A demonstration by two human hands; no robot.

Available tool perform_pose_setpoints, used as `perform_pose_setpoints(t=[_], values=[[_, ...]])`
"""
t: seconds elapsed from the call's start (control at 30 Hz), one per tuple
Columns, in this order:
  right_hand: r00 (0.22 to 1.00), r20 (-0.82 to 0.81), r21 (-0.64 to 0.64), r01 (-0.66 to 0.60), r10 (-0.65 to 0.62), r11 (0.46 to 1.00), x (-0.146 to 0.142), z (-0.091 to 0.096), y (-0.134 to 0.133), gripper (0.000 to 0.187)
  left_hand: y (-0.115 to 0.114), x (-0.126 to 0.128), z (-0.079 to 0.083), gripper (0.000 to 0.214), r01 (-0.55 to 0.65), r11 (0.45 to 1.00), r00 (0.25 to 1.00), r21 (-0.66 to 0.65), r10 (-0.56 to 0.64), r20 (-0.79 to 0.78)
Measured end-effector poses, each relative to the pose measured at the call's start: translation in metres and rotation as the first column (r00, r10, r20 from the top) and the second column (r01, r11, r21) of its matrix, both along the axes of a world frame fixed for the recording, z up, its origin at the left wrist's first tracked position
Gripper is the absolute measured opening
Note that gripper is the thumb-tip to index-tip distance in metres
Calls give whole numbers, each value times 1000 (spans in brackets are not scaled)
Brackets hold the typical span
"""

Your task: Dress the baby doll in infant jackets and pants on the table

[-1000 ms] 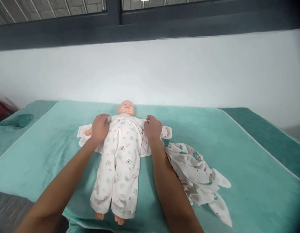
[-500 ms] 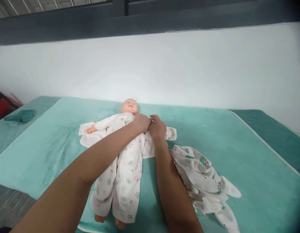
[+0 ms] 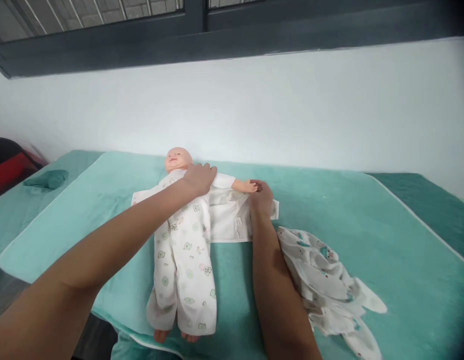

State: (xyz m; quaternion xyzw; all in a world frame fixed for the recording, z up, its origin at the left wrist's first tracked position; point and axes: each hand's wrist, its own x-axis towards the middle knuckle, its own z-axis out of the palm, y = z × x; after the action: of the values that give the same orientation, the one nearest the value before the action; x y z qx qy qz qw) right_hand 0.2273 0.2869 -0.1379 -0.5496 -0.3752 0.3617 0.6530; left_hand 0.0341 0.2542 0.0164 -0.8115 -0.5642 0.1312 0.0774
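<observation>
Leftmost, a small dark green bundle (image 3: 46, 178) lies at the far edge of the teal blanket (image 3: 104, 210), well apart from the work. Next comes the doll (image 3: 182, 240), on its back in a printed sleepsuit, head towards the far wall and feet at the near edge, slightly tilted to the left. The left hand (image 3: 199, 178) rests palm down on its shoulder and upper chest, fingers loosely bent over it rather than gripping, seemingly to keep the trunk from rolling. The doll's arm sticks out to the right over a plain white garment (image 3: 227, 220) spread open and flat beneath it, probably so that the limb lies along the sleeve. The right hand (image 3: 261, 197) meets the doll's small hand there, its back to the camera and its fingers curled; whether they actually pinch the doll's hand or the cuff I cannot tell. Farther right, just beside that forearm, a crumpled printed cloth (image 3: 325, 280) lies in a heap. No box or basket shows; only the open garment holds anything, namely the doll's arm.
</observation>
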Motion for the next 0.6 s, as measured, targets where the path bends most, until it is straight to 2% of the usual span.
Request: perform_pose_setpoints(t=[0.13,0.2,0.27,0.3,0.37,0.4,0.47,0.53,0.6], values=[[924,-356,121,196,-142,973,-3,14,0,24,-5,6,-25,39,34,999,995,-1,-33,94],[927,-333,161,239,-175,958,-5,22,-3,22,-10,6,-34,35,46,999,988,-20,-42,149],[967,-195,219,203,-161,954,-14,29,-10,22,-18,-3,-38,31,64,998,972,-3,-62,228],[989,-93,245,138,-118,960,-21,32,-15,23,-23,-11,-40,30,73,997,953,31,-79,291],[985,153,249,-117,80,962,-42,37,-28,25,-37,-33,-46,31,46,990,879,136,-105,465],[937,282,222,-274,208,936,-54,40,-35,27,-44,-46,-50,32,-1,982,818,187,-107,565],[768,506,147,-525,392,839,-78,42,-48,30,-58,-70,-63,36,-163,960,660,228,-65,748],[641,634,97,-622,434,777,-96,44,-58,35,-69,-88,-77,42,-292,941,499,170,-2,866],[599,673,66,-632,433,772,-105,44,-63,43,-76,-98,-88,45,-330,937,391,114,25,920]])
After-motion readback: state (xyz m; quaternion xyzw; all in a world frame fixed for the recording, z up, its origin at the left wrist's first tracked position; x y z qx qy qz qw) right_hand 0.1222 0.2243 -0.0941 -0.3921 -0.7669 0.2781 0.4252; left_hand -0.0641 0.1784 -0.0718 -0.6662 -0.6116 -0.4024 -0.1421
